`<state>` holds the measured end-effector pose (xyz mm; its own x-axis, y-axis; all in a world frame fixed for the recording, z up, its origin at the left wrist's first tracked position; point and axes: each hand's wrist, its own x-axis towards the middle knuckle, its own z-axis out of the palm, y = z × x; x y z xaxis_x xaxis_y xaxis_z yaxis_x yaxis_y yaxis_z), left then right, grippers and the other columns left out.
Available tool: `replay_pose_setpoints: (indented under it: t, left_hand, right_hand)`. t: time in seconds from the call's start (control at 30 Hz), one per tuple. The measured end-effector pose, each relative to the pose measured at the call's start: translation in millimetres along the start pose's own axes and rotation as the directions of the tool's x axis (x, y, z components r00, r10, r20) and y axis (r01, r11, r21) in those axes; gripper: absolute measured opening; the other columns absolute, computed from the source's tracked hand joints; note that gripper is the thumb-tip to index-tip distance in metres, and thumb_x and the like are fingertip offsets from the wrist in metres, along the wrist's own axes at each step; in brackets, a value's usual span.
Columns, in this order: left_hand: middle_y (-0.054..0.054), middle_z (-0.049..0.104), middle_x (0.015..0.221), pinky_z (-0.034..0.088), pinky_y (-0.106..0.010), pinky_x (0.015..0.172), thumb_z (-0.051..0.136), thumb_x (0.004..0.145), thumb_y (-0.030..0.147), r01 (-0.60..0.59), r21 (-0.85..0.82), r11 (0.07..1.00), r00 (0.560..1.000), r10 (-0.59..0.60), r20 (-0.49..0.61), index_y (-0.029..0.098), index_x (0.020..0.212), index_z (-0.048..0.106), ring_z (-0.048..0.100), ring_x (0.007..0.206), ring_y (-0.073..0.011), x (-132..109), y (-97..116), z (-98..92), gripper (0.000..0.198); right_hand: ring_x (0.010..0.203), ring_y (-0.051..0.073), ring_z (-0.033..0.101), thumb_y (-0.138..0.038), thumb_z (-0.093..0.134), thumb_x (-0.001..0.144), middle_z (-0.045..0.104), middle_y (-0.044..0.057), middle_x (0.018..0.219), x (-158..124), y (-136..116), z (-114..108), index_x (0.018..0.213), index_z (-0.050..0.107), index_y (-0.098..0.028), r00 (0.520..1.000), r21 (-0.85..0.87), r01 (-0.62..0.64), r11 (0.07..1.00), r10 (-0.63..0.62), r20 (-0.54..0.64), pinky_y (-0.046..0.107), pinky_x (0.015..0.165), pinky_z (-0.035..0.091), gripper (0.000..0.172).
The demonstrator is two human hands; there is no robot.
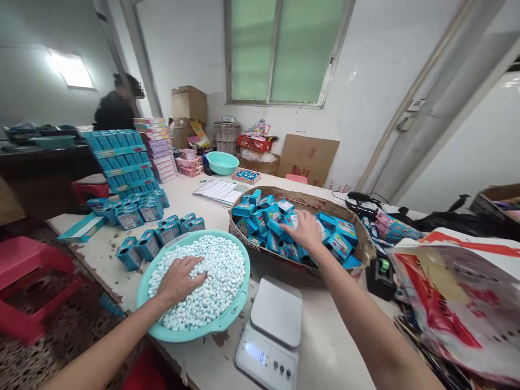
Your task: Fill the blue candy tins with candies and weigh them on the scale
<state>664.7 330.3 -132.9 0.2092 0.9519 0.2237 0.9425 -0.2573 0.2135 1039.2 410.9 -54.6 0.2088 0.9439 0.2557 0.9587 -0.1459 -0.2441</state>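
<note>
My left hand (181, 279) lies with spread fingers on small white and pale-blue pellets (221, 271). They fill a turquoise basin (233, 311). My right hand (304, 230) reaches into a long cardboard box (365, 233) of small blue printed cartons (341, 246). Its thumb and fingers are apart over the cartons; whether they touch one is hard to see. Between the basin and the table's front edge, to the right, stands a white digital scale (276, 314), its lit display reading 0. Behind the basin several open blue cartons (148, 246) stand upright in a row.
More blue cartons (130, 214) and a tall stack of filled trays (122, 157) stand at the left. Papers (219, 192) and another turquoise basin (222, 162) lie farther back. Plastic bags (442, 292) crowd the right. A red stool (36, 281) is beside the table; a person (117, 105) is beyond.
</note>
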Motion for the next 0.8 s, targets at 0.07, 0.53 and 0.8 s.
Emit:
replay_pose_setpoints:
  t: [0.07,0.53,0.8]
  left_hand:
    - [-0.008,0.061,0.116,0.036,-0.037,0.096,0.052,0.078,0.035,0.043,0.027,0.999,0.999,-0.043,-0.001,0.021,0.117,0.060,0.052,0.107,-0.0261,1.1,3.0,-1.0,0.042]
    - [-0.011,0.060,0.107,0.042,-0.037,0.075,0.047,0.077,0.029,0.184,0.100,0.978,0.966,-0.199,0.162,0.023,0.112,0.057,0.059,0.092,-0.0283,11.7,10.8,-14.2,0.037]
    - [0.003,0.045,0.050,0.035,-0.023,0.054,0.067,0.051,0.015,0.520,-0.804,0.289,0.818,-0.437,0.373,0.021,0.070,0.058,0.054,0.064,-0.0191,29.0,0.2,-15.2,0.021]
  right_hand:
    - [0.119,0.032,0.043,-0.060,0.065,0.073,0.048,0.013,0.130,-6.4,-21.1,11.1,0.128,0.050,-0.023,0.993,-0.017,0.095,0.995,-0.094,0.071,0.042,0.096,0.036,0.068]
    - [0.092,0.025,0.062,-0.037,0.057,0.072,0.067,0.009,0.098,-42.3,-7.7,-19.8,0.100,0.059,-0.015,0.996,0.490,-0.088,0.867,0.075,0.046,0.034,0.080,0.048,0.036]
    - [0.083,0.021,0.063,-0.042,0.082,0.056,0.068,0.005,0.093,-159.6,-62.6,7.6,0.096,0.058,-0.018,0.984,0.992,-0.110,0.060,0.148,0.100,0.037,0.079,0.052,0.052]
